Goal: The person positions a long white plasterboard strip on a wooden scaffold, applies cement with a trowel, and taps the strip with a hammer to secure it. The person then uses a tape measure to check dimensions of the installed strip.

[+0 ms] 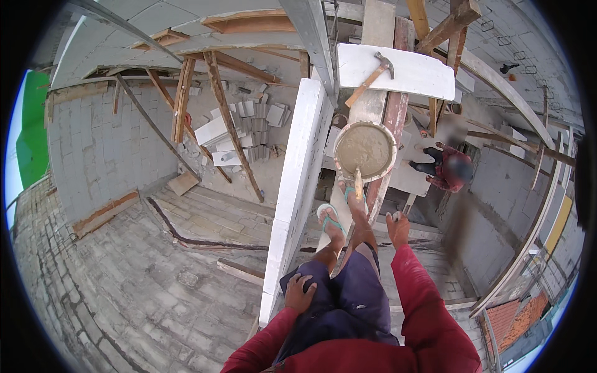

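Bucket [336,151] stands on the plank [368,112], white wall [295,186] left; left hand [300,292] on shorts [357,295], fingers apart; right hand [398,230] curled, can't tell its grip.

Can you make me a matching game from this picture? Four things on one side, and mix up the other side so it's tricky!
Things:
1. hammer
2. bucket
3. left hand
4. right sleeve

Matches:
A. resting on the dark blue shorts
B. red
C. holding grey mix
D. lying on a white slab

Right pairs: 1-D, 2-C, 3-A, 4-B
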The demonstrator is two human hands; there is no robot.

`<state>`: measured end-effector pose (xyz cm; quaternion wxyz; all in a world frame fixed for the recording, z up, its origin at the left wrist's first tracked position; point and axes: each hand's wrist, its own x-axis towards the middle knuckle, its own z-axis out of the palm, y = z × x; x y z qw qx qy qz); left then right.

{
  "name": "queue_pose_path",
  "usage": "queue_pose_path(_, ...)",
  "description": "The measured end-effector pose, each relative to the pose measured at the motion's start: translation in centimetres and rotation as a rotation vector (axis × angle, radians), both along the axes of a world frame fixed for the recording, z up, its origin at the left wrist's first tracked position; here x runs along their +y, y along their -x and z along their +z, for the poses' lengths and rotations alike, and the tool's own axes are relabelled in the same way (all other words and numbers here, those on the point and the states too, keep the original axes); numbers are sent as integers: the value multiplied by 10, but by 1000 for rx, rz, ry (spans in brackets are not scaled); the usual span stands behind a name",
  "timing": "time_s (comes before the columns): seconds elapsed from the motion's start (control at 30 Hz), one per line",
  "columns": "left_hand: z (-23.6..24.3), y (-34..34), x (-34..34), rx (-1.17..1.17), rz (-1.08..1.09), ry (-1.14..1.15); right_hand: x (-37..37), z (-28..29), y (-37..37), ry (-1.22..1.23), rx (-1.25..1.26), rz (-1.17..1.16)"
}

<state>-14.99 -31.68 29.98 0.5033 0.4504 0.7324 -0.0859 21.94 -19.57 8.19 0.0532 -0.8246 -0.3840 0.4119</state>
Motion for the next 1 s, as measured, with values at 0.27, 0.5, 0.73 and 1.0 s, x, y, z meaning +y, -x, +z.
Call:
queue_pose_path(0.27,-26,-20,-7,116,-157,118,-73,87,79,16,28,-67)
queue_pose_path(0.5,-25,-21,-13,184,-181,47,-95,73,77,33,8,78)
queue_pose_path(0.73,-28,-19,5,172,-185,69,-117,27,49,94,-117,92)
queue_pose_path(1.0,-38,-33,39,198,-246,-9,-107,-6,31,177,-39,-90)
